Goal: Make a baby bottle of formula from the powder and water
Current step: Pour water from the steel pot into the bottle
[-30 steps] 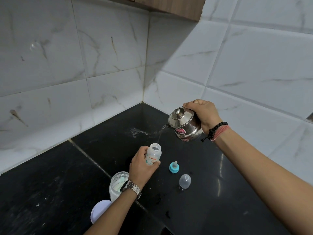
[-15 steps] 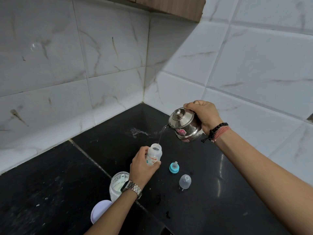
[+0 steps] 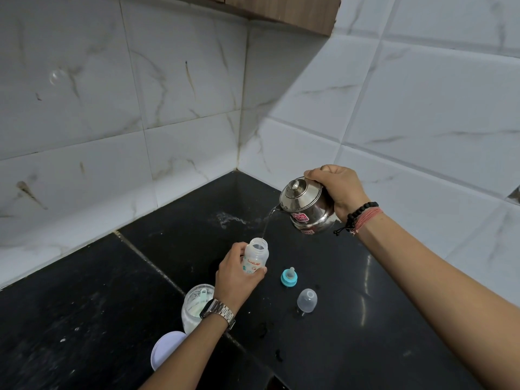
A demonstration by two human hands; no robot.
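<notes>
My left hand [image 3: 235, 274] grips a small clear baby bottle [image 3: 255, 258] with its mouth uncovered, standing on the black counter [image 3: 351, 333]. My right hand [image 3: 336, 190] holds a steel kettle [image 3: 305, 205] tilted to the left above it. A thin stream of water [image 3: 267, 220] runs from the spout into the bottle's mouth. The teal collar with its nipple [image 3: 289, 277] stands to the right of the bottle. A clear dome cap [image 3: 307, 300] sits just nearer. An uncovered jar of white powder [image 3: 195, 305] with a scoop inside is partly hidden behind my left wrist.
The jar's white lid [image 3: 166, 351] lies flat near the counter's front, under my left forearm. White marble-pattern tiled walls [image 3: 168, 108] meet in a corner behind the counter. A wooden cabinet [image 3: 284, 9] hangs overhead. Wet spots and a pale smear [image 3: 228, 218] mark the counter.
Water keeps pouring from the kettle into the bottle. Both hands stay almost still.
</notes>
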